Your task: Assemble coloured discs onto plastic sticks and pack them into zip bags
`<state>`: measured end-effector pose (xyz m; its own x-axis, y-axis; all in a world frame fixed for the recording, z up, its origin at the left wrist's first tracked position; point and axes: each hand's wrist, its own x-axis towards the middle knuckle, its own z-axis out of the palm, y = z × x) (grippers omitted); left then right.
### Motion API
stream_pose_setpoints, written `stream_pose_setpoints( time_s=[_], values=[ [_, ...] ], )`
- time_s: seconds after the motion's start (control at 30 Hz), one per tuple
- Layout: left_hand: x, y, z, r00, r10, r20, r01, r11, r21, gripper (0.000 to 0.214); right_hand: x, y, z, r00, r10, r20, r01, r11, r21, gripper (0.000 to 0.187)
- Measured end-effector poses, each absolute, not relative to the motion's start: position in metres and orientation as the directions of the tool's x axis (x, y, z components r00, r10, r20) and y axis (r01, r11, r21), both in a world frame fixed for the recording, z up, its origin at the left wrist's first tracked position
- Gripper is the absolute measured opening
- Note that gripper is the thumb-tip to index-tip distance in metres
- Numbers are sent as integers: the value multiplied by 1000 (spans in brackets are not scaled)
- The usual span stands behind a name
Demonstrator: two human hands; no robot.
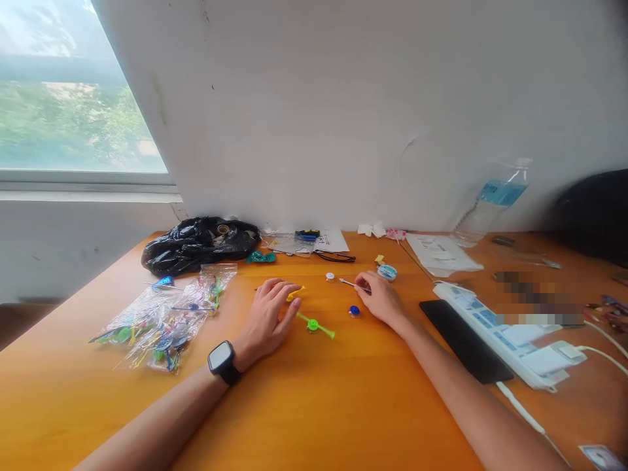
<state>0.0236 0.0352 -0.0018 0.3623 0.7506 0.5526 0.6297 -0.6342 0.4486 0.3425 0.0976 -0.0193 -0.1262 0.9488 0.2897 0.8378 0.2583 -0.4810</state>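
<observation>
My left hand (pixel 267 317), with a watch (pixel 222 361) at its wrist, is open, palm down and fingers stretched out. Just past its fingertips lies a small yellow plastic piece (pixel 296 293); contact between them cannot be made out. By the thumb is a bright green plastic piece (pixel 314 325) with two arms and a round hub. My right hand (pixel 383 297) pinches a thin white stick (pixel 349 283) that points left, low over the table. Near its tip sits a small white round piece (pixel 330 277). A blue round piece (pixel 354 311) lies nearer to me.
Clear bags of colourful plastic parts (pixel 169 320) lie at left, before a black plastic bag (pixel 196 245). A round blue-white container (pixel 387 272) stands behind my right hand. A black phone (pixel 464 340), a white power strip (pixel 505 340) and a bottle (pixel 490 203) are at right.
</observation>
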Motion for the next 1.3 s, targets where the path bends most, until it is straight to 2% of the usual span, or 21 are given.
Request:
stream_pose_setpoints(
  time_s=[0.13, 0.33, 0.53, 0.67, 0.83, 1.0, 1.3],
  values=[
    [23, 36, -2, 366, 750, 551, 631, -635, 445, 29, 346, 101, -22, -123, 939, 320, 822, 277, -498, 10],
    [23, 36, -3, 368, 751, 547, 634, -634, 443, 27, 354, 108, -22, -85, 875, 476, 784, 354, -511, 17],
    [23, 36, -2, 368, 751, 548, 637, -633, 440, 27, 357, 107, -24, -92, 926, 367, 850, 265, -456, 25],
    [23, 35, -2, 370, 755, 541, 633, -631, 449, 27, 351, 104, -23, -113, 934, 340, 856, 266, -445, 21],
    [23, 36, -2, 371, 766, 525, 636, -622, 457, 28, 342, 101, -24, -214, 921, 326, 767, 365, -528, 15],
    [24, 35, 0, 367, 766, 527, 644, -618, 450, 29, 337, 100, -27, -232, 920, 316, 676, 386, -628, 17],
    [23, 36, -2, 378, 758, 531, 631, -631, 452, 30, 339, 99, -24, -244, 885, 396, 731, 436, -524, 15]
  ],
)
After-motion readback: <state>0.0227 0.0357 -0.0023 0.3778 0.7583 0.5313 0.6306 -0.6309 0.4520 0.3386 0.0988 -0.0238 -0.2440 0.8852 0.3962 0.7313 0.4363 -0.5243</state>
